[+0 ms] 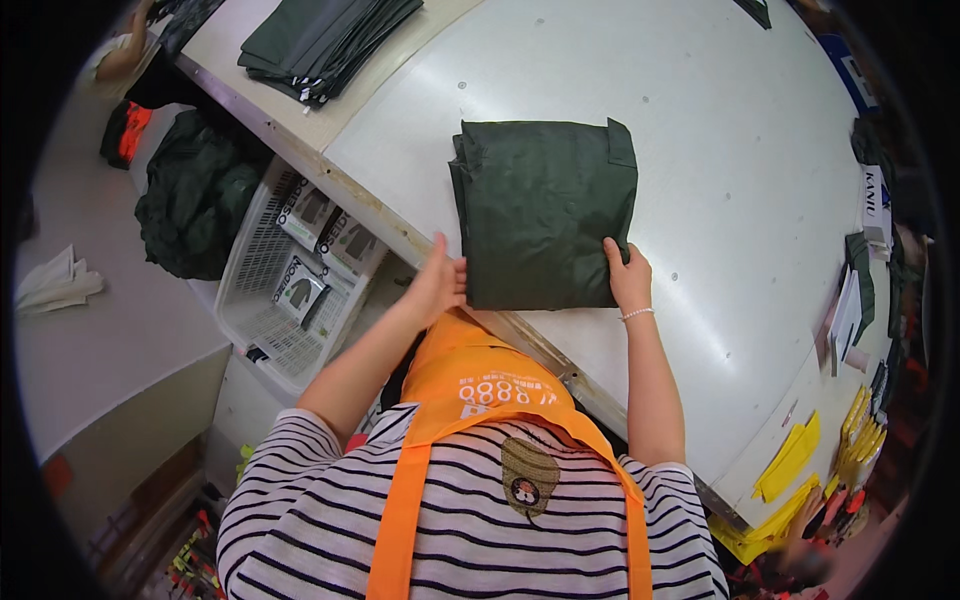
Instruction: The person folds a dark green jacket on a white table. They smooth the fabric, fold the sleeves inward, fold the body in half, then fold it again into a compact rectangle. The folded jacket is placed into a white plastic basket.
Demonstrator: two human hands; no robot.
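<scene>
A dark green garment [545, 215], folded into a near-square bundle, lies on the white table in front of me. Its layers show along the left edge, and a small flap sticks up at the far right corner. My right hand [630, 278] grips the bundle's near right edge, thumb on top and fingers underneath, out of sight. At the near left edge, my left hand [438, 278] stands on its side with the thumb raised and apart. Its fingertips are next to the cloth; whether they touch it I cannot make out.
A stack of folded dark green garments [320, 45] lies far left on the table [720, 200]. Below its edge stands a white plastic basket [238, 290] with several packaged items, beside a heap of dark green cloth [195, 195]. Yellow packets [790, 458] lie at right.
</scene>
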